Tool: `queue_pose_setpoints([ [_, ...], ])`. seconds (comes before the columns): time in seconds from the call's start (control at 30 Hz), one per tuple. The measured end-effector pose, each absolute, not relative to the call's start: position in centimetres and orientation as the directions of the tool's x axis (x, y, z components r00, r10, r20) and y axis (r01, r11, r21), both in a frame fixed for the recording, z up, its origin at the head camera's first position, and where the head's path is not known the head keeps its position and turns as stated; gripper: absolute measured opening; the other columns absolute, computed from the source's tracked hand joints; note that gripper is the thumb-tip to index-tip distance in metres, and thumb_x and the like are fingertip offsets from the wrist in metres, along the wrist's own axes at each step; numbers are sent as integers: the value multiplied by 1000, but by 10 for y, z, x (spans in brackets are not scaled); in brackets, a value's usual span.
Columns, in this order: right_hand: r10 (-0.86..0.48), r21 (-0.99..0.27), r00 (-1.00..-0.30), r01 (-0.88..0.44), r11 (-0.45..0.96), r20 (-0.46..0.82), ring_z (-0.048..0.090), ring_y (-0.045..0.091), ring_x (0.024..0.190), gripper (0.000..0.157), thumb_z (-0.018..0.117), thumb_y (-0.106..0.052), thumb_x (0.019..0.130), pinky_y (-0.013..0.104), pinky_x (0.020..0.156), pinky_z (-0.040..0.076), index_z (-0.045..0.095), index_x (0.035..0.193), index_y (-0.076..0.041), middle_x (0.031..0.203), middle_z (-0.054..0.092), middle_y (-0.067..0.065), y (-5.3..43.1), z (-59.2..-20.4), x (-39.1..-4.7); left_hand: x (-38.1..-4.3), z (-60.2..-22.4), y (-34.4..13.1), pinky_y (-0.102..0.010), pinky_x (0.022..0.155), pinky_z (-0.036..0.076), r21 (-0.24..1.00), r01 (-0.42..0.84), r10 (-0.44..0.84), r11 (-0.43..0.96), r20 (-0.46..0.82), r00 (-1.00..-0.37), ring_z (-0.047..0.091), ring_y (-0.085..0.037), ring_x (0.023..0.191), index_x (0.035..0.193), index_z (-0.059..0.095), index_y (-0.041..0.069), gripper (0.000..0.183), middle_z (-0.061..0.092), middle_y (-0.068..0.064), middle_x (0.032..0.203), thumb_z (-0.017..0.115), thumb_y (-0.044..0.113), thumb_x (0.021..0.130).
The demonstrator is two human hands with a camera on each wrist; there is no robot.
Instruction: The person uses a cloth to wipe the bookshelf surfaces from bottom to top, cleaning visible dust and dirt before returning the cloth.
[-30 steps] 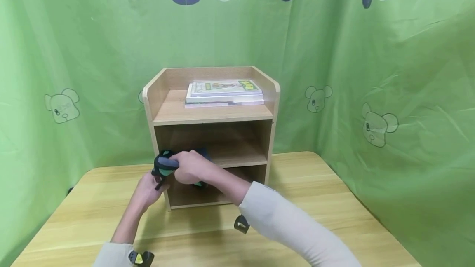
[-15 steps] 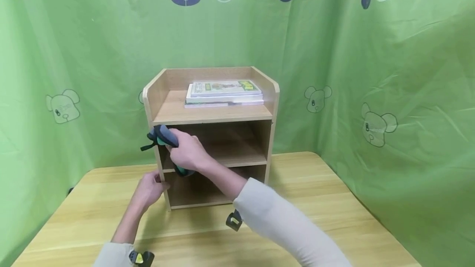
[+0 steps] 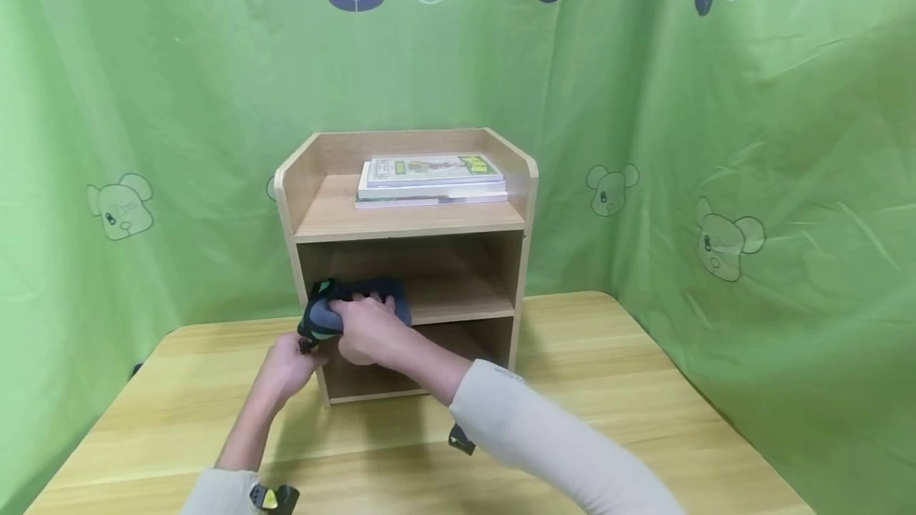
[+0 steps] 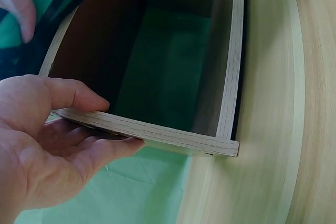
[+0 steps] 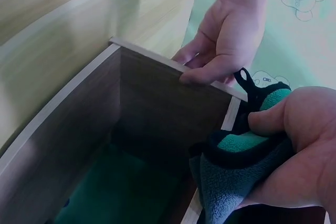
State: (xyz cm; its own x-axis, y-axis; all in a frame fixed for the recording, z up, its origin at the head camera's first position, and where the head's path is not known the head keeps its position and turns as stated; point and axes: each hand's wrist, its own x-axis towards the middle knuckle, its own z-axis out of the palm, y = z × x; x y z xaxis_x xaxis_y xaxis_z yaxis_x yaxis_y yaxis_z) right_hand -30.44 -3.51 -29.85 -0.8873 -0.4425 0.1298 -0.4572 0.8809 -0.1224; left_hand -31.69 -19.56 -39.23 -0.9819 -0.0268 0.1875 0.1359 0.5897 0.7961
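Note:
A small wooden shelf unit (image 3: 411, 225) stands on the table. My left hand (image 3: 285, 368) grips its left side panel low down; in the left wrist view the thumb (image 4: 79, 95) lies on the inner face and the fingers are on the outer face. My right hand (image 3: 372, 332) holds a bunched blue-grey and green cloth (image 5: 231, 182) with black edging and a hanging loop. The cloth lies at the left front of the middle board, against the side panel's edge. In the right wrist view the right thumb (image 5: 268, 121) presses on the cloth.
Several books (image 3: 432, 180) lie stacked on the unit's top shelf. The light wooden table (image 3: 587, 412) spreads around the unit. Green curtains (image 3: 687, 141) with printed bears hang behind and at both sides.
My right hand with the cloth rose along the left panel's front edge, then came back down to the middle board. My left hand has kept its place on the panel.

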Motion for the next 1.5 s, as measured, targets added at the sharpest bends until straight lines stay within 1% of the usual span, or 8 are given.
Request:
queue_pose_setpoints([
  [0.17,-438,-117,-886,-456,882,155,45,33,123,69,63,-13,76,58,104,29,45,140,-32,134,52,5,-16,-307,-306,-318,-393,-194,-33,66,47,806,130,-20,577,172,-985,59,-24,81,100,65,0,21,68,-14,92,64,5,79],
  [0.3,-420,-103,-892,-439,892,167,39,36,130,72,62,-12,77,62,105,25,42,143,-32,141,47,7,0,-311,-310,-318,-392,-194,-35,72,49,805,151,1,573,184,-983,62,-26,89,103,65,1,24,69,-14,95,64,5,79],
  [0.5,-417,-93,-897,-433,897,149,38,37,132,72,61,-14,79,65,104,24,39,145,-31,144,44,8,22,-309,-315,-318,-391,-196,-33,65,47,794,142,1,591,175,-984,59,-24,82,96,63,0,17,66,-11,88,64,6,80],
  [0.67,-410,-70,-900,-423,903,149,38,36,130,70,63,-15,80,65,103,25,40,144,-30,143,44,8,43,-307,-318,-319,-390,-196,-32,64,47,801,139,16,583,160,-987,57,-24,80,101,62,0,21,65,-11,88,64,8,81],
  [0.9,-434,-44,-881,-449,892,189,39,37,130,67,65,-24,85,65,101,27,38,146,-29,143,44,9,61,-311,-320,-319,-389,-199,-32,62,47,802,128,10,584,151,-989,56,-24,78,105,61,-1,24,64,-12,89,63,8,82],
  [1.1,-451,-41,-871,-467,884,197,39,38,130,72,69,-33,84,65,102,26,34,147,-28,143,43,11,64,-314,-320,-318,-391,-198,-32,61,46,815,126,6,566,149,-989,54,-23,75,100,61,-1,20,62,-11,85,64,6,81],
  [1.33,-417,-132,-902,-430,893,114,29,43,134,104,74,-48,77,61,108,19,8,154,-23,149,32,17,72,-298,-307,-317,-392,-196,-32,60,46,801,126,2,586,154,-988,55,-22,74,98,61,0,18,63,-10,84,64,7,81],
  [1.5,-377,-263,-919,-394,881,117,23,41,139,96,66,-48,84,55,112,18,6,154,-22,154,25,17,84,-279,-295,-317,-392,-197,-32,61,46,796,125,-2,593,156,-988,55,-23,76,101,61,0,22,64,-11,87,63,8,81],
])
